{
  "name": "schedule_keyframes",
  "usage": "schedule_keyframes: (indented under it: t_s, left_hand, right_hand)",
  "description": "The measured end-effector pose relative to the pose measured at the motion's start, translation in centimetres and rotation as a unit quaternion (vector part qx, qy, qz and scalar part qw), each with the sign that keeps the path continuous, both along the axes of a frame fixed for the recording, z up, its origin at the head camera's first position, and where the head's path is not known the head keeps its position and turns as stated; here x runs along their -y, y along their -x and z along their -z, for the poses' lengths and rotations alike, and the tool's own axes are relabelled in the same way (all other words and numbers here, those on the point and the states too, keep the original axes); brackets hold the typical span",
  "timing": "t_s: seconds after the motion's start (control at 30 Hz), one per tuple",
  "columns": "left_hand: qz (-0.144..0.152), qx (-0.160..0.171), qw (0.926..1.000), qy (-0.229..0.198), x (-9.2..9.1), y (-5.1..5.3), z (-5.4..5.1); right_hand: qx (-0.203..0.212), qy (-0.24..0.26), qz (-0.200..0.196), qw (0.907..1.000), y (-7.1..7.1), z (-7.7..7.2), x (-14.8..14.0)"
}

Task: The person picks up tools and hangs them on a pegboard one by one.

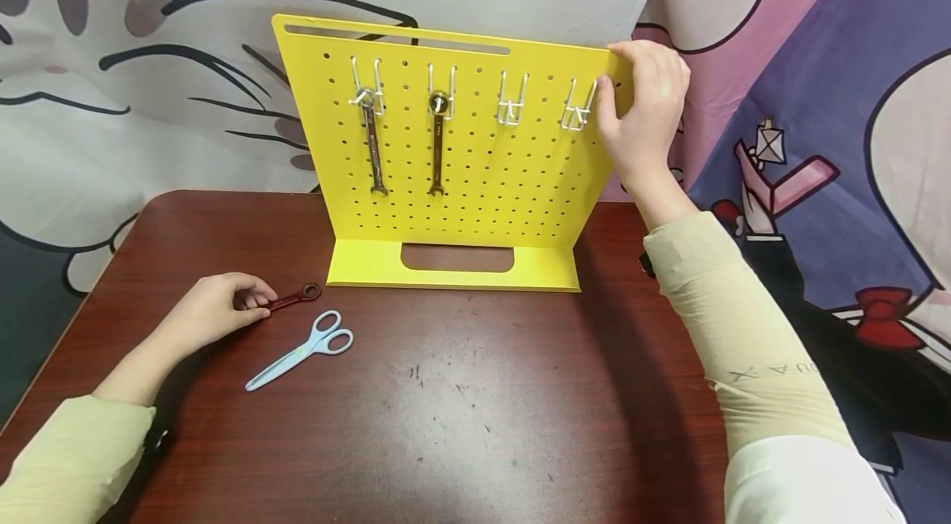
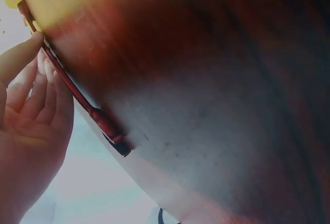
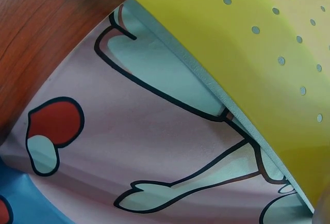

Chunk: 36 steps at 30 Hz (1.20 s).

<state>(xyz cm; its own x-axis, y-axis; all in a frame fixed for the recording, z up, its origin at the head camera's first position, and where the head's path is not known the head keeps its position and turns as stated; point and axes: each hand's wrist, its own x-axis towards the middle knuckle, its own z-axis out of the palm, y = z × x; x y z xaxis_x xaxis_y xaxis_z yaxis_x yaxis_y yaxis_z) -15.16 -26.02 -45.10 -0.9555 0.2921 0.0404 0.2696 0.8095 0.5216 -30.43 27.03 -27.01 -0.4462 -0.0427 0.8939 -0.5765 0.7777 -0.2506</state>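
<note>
While our right hand (image 1: 650, 103) gripped the yellow pegboard (image 1: 475, 177) by its right edge, we pinched a red wrench (image 1: 291, 300) in our left hand (image 1: 218, 309) at the left of the table (image 1: 461, 408), just beyond the scissors (image 1: 300, 352); two other wrenches (image 1: 437, 148) hung on the pegboard.

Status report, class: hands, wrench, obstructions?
Left hand pinches ring-ended wrench. Right hand grips yellow pegboard by top corner. Light-blue scissors nearby, seemingly not blocking.
</note>
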Motion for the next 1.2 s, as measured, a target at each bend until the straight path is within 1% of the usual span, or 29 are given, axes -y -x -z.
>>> schedule_keyframes:
  t_s: [0.47,0.77,0.87,1.1,1.2]
  left_hand:
    - [0.005,0.014,0.9999,0.005,0.06,0.08,0.20]
    - [0.003,0.030,0.9995,0.006,0.10,0.11,0.26]
    - [0.007,0.027,0.9996,0.009,0.10,0.10,0.30]
    - [0.018,0.005,0.9997,0.017,0.00,-0.04,0.26]
    - [0.019,0.006,0.9996,0.019,-0.03,-0.09,0.17]
  right_hand:
    - [0.005,-0.003,0.002,1.0000,-0.32,-0.08,0.00]
    - [0.004,-0.007,0.003,1.0000,-0.26,-0.08,0.07]
    - [0.006,-0.007,0.003,1.0000,-0.26,-0.06,0.06]
    - [0.004,-0.009,0.003,0.9999,-0.25,-0.07,0.04]
    - [0.002,-0.008,0.003,1.0000,-0.24,-0.09,0.03]
